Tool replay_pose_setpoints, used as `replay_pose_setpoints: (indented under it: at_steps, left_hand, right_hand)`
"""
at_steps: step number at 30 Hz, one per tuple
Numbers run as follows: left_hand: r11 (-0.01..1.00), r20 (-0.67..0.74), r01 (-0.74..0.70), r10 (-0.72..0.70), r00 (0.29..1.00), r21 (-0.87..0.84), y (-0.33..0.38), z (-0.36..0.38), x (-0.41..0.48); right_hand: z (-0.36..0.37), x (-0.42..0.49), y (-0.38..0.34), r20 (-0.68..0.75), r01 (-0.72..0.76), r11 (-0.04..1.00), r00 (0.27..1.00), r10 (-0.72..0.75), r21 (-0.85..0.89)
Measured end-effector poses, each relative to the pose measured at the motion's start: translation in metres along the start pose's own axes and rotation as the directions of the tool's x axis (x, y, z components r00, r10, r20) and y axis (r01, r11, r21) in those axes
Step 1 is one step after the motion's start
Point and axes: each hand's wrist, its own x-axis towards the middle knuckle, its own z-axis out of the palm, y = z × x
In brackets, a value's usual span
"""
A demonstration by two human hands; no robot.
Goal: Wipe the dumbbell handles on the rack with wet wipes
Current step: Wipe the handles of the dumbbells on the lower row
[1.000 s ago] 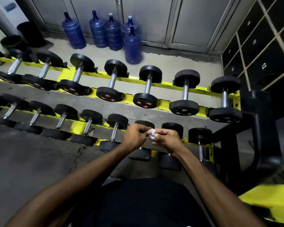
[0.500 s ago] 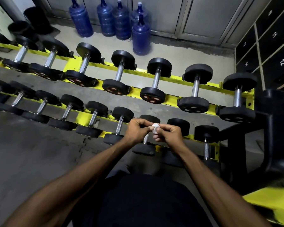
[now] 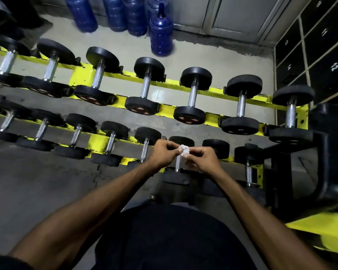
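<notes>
A small crumpled white wet wipe is pinched between my left hand and my right hand, both held above the lower row of the yellow rack. Directly beneath the wipe runs the chrome handle of a black dumbbell, partly hidden by my fingers. Several black dumbbells with chrome handles fill the lower row, and several larger ones fill the upper row.
Blue water jugs stand on the floor behind the rack by grey cabinet doors. Black numbered lockers are at the right. A black and yellow machine frame stands close on my right. Grey floor lies to the left.
The view has tilted down and moved closer to the rack. Both hands still hold the wipe together over the same lower-row dumbbell, fingers shifting slightly on it.
</notes>
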Motion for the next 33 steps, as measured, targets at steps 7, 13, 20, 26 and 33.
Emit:
replay_pose_setpoints:
  at_steps: [7,13,20,26,33]
  left_hand:
    - [0.998,0.051,0.053,-0.051,0.997,-0.034,-0.004,-0.004,0.003]
    - [0.997,0.025,0.072,-0.071,0.997,-0.029,-0.018,0.008,0.01]
    - [0.886,-0.268,0.463,-0.439,0.858,0.033,-0.085,0.053,0.015]
    - [0.799,-0.272,0.578,-0.526,0.805,0.164,-0.148,0.089,0.022]
    - [0.719,-0.334,0.563,-0.457,0.824,0.406,-0.225,0.135,0.049]
  right_hand:
    - [0.017,0.016,0.013,-0.139,0.083,0.996,0.987,-0.086,-0.032]
    - [0.008,0.04,0.031,-0.149,0.044,0.996,0.987,-0.056,-0.081]
    - [-0.02,0.069,0.085,-0.059,-0.144,0.984,0.989,0.138,-0.105]
    - [-0.022,0.118,0.167,0.021,-0.216,0.932,0.972,0.232,-0.291]
    - [-0.004,0.191,0.264,0.137,-0.068,0.866,0.978,0.155,-0.495]
